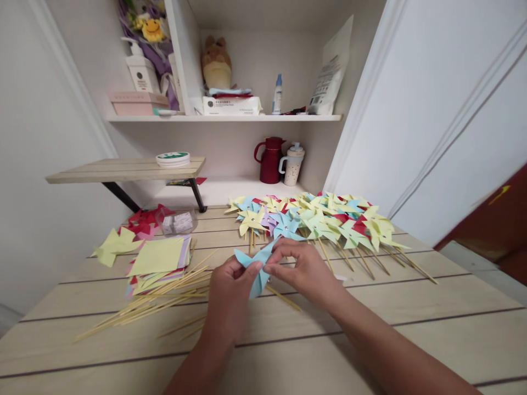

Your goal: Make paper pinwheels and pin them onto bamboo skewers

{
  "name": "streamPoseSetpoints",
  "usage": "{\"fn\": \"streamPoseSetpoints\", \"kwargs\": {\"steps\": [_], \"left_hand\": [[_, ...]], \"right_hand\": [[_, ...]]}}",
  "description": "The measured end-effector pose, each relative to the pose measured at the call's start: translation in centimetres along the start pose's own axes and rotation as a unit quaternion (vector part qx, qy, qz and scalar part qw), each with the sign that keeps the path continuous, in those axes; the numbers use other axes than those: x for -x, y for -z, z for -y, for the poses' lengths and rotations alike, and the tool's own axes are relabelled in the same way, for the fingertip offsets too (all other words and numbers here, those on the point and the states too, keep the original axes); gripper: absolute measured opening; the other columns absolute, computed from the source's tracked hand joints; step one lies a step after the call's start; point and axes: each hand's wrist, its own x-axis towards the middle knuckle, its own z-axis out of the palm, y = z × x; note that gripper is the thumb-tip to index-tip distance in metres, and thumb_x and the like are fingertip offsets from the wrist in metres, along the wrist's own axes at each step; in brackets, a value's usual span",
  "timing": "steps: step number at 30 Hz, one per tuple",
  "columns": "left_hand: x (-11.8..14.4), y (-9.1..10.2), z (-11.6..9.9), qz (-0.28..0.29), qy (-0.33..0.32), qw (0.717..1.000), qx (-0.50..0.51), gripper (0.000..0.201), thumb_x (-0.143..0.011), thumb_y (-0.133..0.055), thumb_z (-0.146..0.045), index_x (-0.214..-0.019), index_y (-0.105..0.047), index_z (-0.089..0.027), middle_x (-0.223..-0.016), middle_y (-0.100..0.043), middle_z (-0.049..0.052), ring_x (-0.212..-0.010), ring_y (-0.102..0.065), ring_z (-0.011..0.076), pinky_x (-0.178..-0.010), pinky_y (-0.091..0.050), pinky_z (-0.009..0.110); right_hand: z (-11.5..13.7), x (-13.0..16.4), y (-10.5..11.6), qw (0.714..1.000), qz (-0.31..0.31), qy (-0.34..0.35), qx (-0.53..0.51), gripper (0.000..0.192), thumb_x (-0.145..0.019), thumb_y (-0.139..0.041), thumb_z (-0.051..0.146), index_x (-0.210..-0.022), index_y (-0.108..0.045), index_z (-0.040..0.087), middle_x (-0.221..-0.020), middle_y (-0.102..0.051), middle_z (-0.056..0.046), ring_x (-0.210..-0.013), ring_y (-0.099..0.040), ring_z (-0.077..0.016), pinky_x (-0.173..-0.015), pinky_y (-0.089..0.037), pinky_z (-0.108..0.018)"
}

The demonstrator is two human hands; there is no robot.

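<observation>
A light blue paper pinwheel (258,284) is held above the middle of the table, its blades partly folded in. My left hand (231,285) grips it from the left, thumb near its centre. My right hand (297,269) pinches it at the centre from the right, fingers closed. Whether a pin is between the fingertips I cannot make out. Below the paper, a thin wooden stick (284,298) lies on the tabletop. Left of my left hand is a bundle of wooden sticks (152,304), some passing behind that hand.
Many finished pinwheels on sticks (317,222) cover the table's back right. At left lie stacked paper squares (158,257), a yellow-green paper shape (116,246), red paper pieces (146,219) and a clear plastic box (178,223). A small raised shelf (123,171) stands behind them.
</observation>
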Motion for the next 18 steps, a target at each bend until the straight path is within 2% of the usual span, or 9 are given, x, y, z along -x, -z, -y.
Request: {"fn": "streamPoseSetpoints", "kwargs": {"steps": [3,5,8,10,12,15,18], "left_hand": [[-0.2,0.1,0.0,-0.037,0.017,0.999,0.008,0.029,-0.06,-0.083,-0.036,-0.078,-0.078,-0.014,-0.07,-0.073,0.004,-0.059,-0.058,0.0136,-0.057,-0.044,0.023],[-0.5,0.3,0.1,-0.072,0.041,0.996,0.026,0.029,-0.058,-0.084,-0.037,-0.073,-0.077,-0.013,-0.063,-0.069,0.003,-0.054,-0.054,0.0117,-0.053,-0.041,0.023],[-1.0,0.7,0.5,-0.105,0.052,0.991,0.06,0.031,-0.055,-0.086,-0.038,-0.068,-0.075,-0.012,-0.06,-0.066,0.002,-0.054,-0.052,0.0105,-0.054,-0.04,0.022],[-1.2,0.9,0.9,-0.1,0.051,0.991,0.077,0.031,-0.055,-0.086,-0.038,-0.067,-0.075,-0.012,-0.06,-0.065,0.002,-0.056,-0.052,0.0104,-0.056,-0.04,0.022],[-1.2,0.9,1.1,-0.08,0.054,0.991,0.087,0.033,-0.056,-0.086,-0.04,-0.068,-0.074,-0.012,-0.061,-0.064,0.002,-0.056,-0.052,0.0105,-0.057,-0.04,0.023],[-1.0,0.7,1.3,-0.059,0.061,0.992,0.093,0.036,-0.056,-0.087,-0.043,-0.07,-0.074,-0.012,-0.061,-0.065,0.002,-0.058,-0.054,0.0118,-0.059,-0.042,0.024],[-0.8,0.5,1.2,-0.056,0.059,0.991,0.102,0.035,-0.054,-0.088,-0.04,-0.07,-0.075,-0.012,-0.064,-0.067,0.003,-0.06,-0.056,0.0123,-0.061,-0.043,0.024]], "right_hand": [[0.1,0.0,0.1,0.999,-0.011,-0.023,-0.025,0.012,-0.077,-0.073,0.028,-0.069,-0.066,0.022,-0.084,-0.071,-0.002,-0.084,-0.065,-0.0198,-0.081,-0.047,-0.034],[0.1,-0.1,0.3,0.997,-0.037,-0.044,-0.056,0.01,-0.08,-0.071,0.032,-0.083,-0.069,0.023,-0.098,-0.073,-0.004,-0.095,-0.066,-0.0217,-0.088,-0.048,-0.036],[0.0,-0.2,0.4,0.987,-0.069,-0.081,-0.118,0.028,-0.086,-0.065,0.042,-0.11,-0.066,0.028,-0.122,-0.068,-0.006,-0.113,-0.062,-0.0247,-0.098,-0.047,-0.042],[-0.2,-0.2,0.2,0.978,-0.07,-0.109,-0.167,0.038,-0.087,-0.063,0.047,-0.121,-0.062,0.03,-0.135,-0.062,-0.007,-0.125,-0.056,-0.0266,-0.104,-0.044,-0.045],[-0.4,-0.2,-0.4,0.968,-0.06,-0.133,-0.202,0.049,-0.083,-0.068,0.049,-0.128,-0.059,0.031,-0.143,-0.056,-0.008,-0.133,-0.05,-0.0286,-0.108,-0.042,-0.048],[-0.4,-0.1,-1.2,0.96,-0.031,-0.149,-0.234,0.068,-0.068,-0.083,0.041,-0.13,-0.058,0.029,-0.143,-0.055,-0.011,-0.134,-0.048,-0.0315,-0.106,-0.043,-0.049],[-0.2,0.0,-1.6,0.947,-0.001,-0.163,-0.278,0.065,-0.062,-0.086,0.035,-0.121,-0.062,0.025,-0.128,-0.066,-0.013,-0.124,-0.057,-0.031,-0.098,-0.049,-0.046]]}}
